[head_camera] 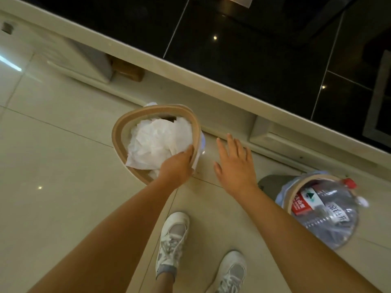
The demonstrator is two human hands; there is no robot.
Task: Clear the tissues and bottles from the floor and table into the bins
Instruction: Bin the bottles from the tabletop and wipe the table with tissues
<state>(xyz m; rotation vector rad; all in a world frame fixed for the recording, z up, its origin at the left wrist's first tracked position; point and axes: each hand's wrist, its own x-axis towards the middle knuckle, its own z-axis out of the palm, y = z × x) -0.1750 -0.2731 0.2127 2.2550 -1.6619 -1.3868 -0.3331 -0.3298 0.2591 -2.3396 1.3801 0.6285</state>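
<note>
While my left hand [179, 166] grips the tan-rimmed round tissue bin [118, 132] | right hand [234, 163] hovers open, empty | crumpled white tissues [156, 142] heaped inside; clear plastic bottles [325, 214] overfill second bin [296, 187] | risk: tilting spills tissues onto floor.

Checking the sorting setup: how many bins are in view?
2. One bin stands by the cabinet base, full of tissues, the left hand on its rim. The other bin is at the right, holding plastic bottles.
</note>
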